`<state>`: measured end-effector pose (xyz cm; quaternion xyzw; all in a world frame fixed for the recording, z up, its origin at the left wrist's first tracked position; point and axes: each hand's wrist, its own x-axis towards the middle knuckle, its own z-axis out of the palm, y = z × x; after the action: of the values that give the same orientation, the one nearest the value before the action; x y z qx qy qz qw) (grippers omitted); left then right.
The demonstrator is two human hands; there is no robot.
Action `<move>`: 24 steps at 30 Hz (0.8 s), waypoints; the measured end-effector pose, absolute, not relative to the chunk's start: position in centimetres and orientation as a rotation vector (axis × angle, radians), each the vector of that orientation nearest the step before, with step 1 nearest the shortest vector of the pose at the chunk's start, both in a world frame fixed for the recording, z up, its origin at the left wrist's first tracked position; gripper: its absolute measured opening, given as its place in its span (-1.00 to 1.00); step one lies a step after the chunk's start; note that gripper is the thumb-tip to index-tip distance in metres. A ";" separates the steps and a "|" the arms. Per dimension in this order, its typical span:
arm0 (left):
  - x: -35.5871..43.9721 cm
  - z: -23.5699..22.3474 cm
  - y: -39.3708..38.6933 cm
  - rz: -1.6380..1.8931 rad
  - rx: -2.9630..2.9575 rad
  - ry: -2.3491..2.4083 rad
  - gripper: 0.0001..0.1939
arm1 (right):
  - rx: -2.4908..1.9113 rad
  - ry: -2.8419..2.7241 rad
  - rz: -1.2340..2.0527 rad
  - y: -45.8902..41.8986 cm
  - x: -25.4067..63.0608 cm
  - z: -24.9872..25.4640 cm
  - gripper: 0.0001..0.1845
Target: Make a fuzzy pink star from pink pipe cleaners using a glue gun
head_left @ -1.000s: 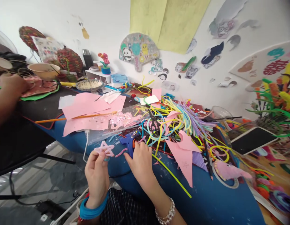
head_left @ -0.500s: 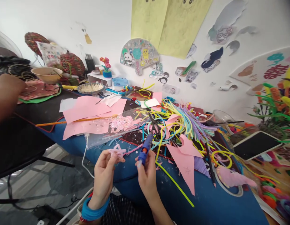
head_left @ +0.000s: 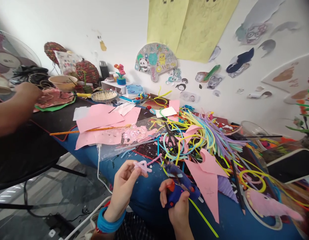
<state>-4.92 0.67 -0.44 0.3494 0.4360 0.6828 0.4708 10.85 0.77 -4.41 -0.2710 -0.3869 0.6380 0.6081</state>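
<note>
My left hand (head_left: 126, 181) pinches a pale pink star shape (head_left: 142, 167), apparently bent from pipe cleaner. From the star a twisted pink stem (head_left: 154, 160) sticks out to the right. Wrapped around a blue glue gun (head_left: 180, 186) with an orange trigger is my right hand (head_left: 176, 203), just right of the star. The gun's nozzle end points up and left, apart from the star. Under and beside the gun runs a yellow-green pipe cleaner (head_left: 204, 218). Cut pink paper (head_left: 205, 186) lies to its right, and black scissors (head_left: 171, 136) rest beyond it.
A heap of coloured pipe cleaners (head_left: 209, 130) spreads over the back of the table. Pink sheets (head_left: 99, 116) and a plastic bag (head_left: 112, 148) lie at left. A phone (head_left: 290, 165) and a pencil (head_left: 238, 186) are at right. Another person's arm (head_left: 14, 108) reaches in from the left.
The glue gun has turned from upright to lying tilted in my right hand, which has moved right and down. The view has swung left, and the other person's arm shows more.
</note>
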 end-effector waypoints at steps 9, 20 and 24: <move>-5.3 -0.4 0.3 1.704 0.991 0.959 -0.87 | -0.627 -1.005 1.544 -0.3 12.3 -5.2 -0.29; -5.5 -0.3 0.0 1.698 1.074 0.862 -0.93 | -0.679 -1.092 1.586 -0.4 12.9 -5.3 -0.27; -5.5 -0.2 0.0 1.668 1.064 0.890 -0.92 | -0.678 -1.123 1.599 -0.4 13.2 -5.0 -0.31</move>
<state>-5.53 0.02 -0.25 0.4338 0.3627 0.6797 0.4672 13.23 -0.39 -5.02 -0.2818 -0.4665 0.6646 0.5112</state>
